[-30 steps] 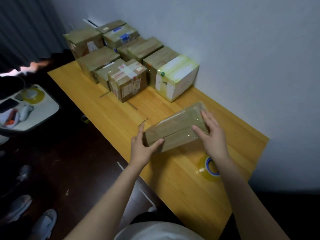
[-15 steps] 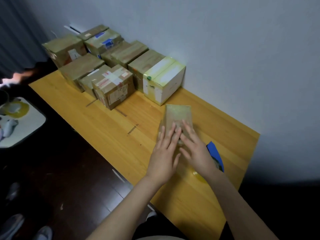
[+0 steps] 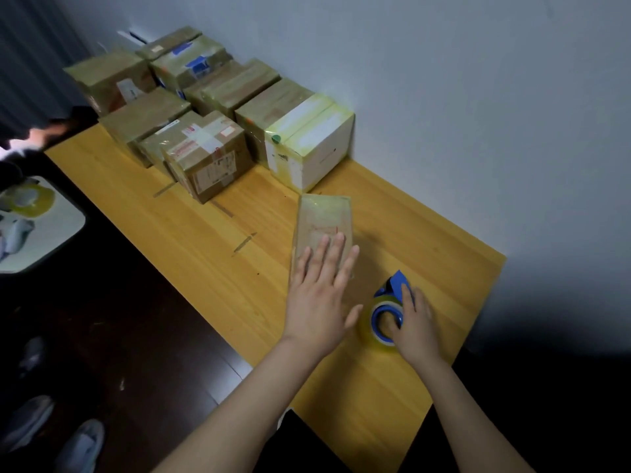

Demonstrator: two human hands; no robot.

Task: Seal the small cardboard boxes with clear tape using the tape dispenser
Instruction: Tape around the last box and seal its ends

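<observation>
A small flat cardboard box (image 3: 322,218) wrapped in clear tape lies on the wooden table (image 3: 211,254), its long side pointing away from me. My left hand (image 3: 319,295) presses flat on its near end, fingers straight. To its right lies the blue tape dispenser (image 3: 387,308) with its roll of clear tape. My right hand (image 3: 415,322) grips the dispenser, thumb hooked into the roll's blue core and fingers over its blue top.
Several taped cardboard boxes (image 3: 208,155) and a white box (image 3: 312,145) stand in rows at the back of the table against the wall. A small side table (image 3: 37,230) with a tape roll stands to the left. The floor lies below the table's near edge.
The box was turned from crosswise to lengthwise and set down. My right hand left it and took hold of the tape dispenser; my left hand stays flat on it.
</observation>
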